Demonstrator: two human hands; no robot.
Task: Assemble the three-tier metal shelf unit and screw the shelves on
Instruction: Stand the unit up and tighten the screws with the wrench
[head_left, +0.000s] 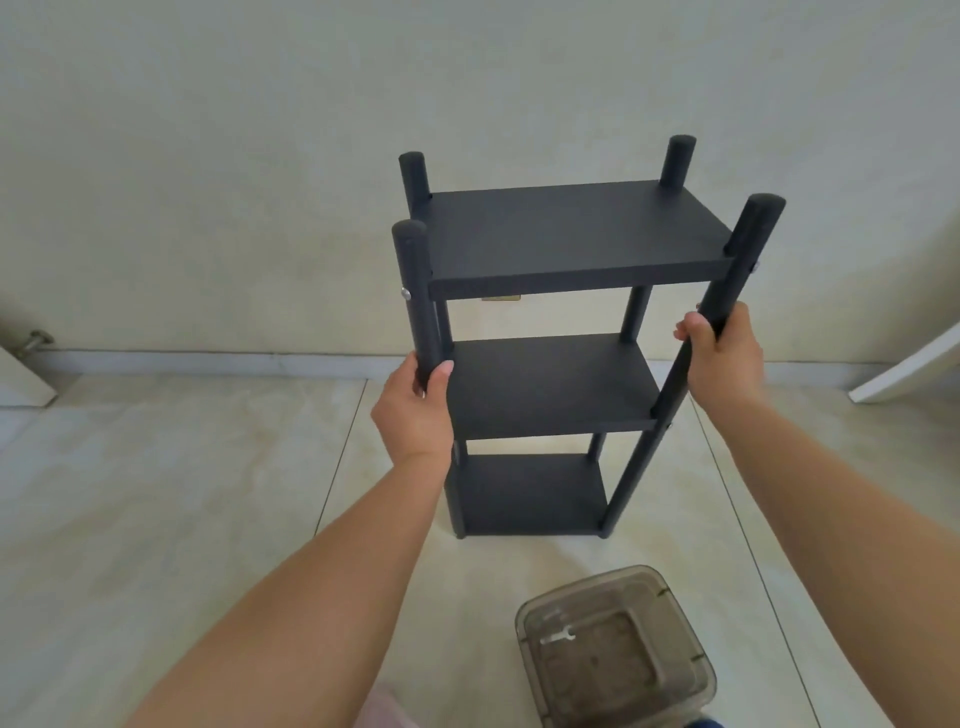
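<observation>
A black three-tier shelf unit stands upright on the tiled floor in front of a pale wall, with three flat shelves between four round posts. My left hand is wrapped around the front left post just above the middle shelf. My right hand grips the front right post at about the same height. Silver screw heads show on both front posts at the top shelf. The bottom shelf sits near the floor.
A clear grey plastic box stands on the floor near my feet, with a small silver wrench inside. A white board leans at the right edge. A white panel with a metal fitting is at the far left.
</observation>
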